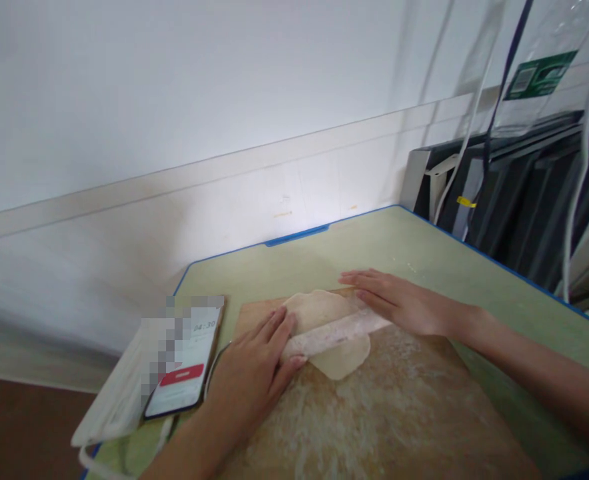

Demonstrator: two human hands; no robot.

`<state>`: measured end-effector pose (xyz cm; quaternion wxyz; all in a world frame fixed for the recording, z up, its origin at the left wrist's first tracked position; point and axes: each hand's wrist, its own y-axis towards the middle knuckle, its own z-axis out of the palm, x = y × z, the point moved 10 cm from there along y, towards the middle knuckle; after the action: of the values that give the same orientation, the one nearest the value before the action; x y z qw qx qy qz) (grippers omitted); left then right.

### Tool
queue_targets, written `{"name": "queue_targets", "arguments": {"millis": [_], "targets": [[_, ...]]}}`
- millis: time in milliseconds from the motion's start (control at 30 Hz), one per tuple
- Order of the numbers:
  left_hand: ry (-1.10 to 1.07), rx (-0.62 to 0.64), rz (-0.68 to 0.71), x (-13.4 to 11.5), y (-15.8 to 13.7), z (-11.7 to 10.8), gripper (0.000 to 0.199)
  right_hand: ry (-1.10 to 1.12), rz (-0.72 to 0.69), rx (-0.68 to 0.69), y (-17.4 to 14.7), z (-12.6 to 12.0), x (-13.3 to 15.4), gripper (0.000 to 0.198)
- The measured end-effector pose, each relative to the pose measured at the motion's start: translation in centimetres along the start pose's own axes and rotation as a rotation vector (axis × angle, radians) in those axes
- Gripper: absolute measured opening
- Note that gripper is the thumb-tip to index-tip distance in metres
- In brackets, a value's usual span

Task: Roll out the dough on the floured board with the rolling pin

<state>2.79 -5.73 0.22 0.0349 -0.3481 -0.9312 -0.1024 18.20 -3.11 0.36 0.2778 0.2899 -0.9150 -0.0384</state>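
Observation:
A whitish, flour-dusted rolling pin (324, 335) lies across a flattened sheet of dough (344, 360) on a wooden board (364, 420). My left hand (254, 360) holds the pin's left end, with its thumb on the near side and its fingers over the far side. Over the right end, my right hand (399, 300) bears down on the pin with its fingers extended past it, so that end is partly hidden. Dough shows on both sides of the pin, with the larger part beyond it.
The board rests on a pale green table (369, 240) against a white wall. Left of the board, a phone (189, 360) leans on a white object (109, 393) with a cable. Dark panels (524, 193), hanging cords and a clear plastic bottle (539, 80) are at the right.

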Motion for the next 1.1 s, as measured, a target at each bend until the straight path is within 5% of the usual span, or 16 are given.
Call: {"name": "queue_targets", "arguments": {"millis": [267, 533, 767, 1100], "targets": [[0.011, 0.018, -0.013, -1.4, -1.2, -0.1, 0.053, -0.021, -0.026, 0.068, -0.3, -0.2, 1.4, 0.046], [0.001, 0.020, 0.018, -0.6, -0.4, -0.1, 0.049, 0.007, -0.003, 0.025, 0.3, 0.5, -1.1, 0.049], [0.037, 0.013, 0.016, -1.7, -1.1, -0.5, 0.054, 0.074, 0.042, 0.189, -0.6, 1.1, -0.3, 0.051], [-0.032, 0.066, -0.016, -0.4, -0.3, 0.1, 0.047, 0.085, 0.057, 0.053, 0.3, 1.1, -2.3, 0.050]]}}
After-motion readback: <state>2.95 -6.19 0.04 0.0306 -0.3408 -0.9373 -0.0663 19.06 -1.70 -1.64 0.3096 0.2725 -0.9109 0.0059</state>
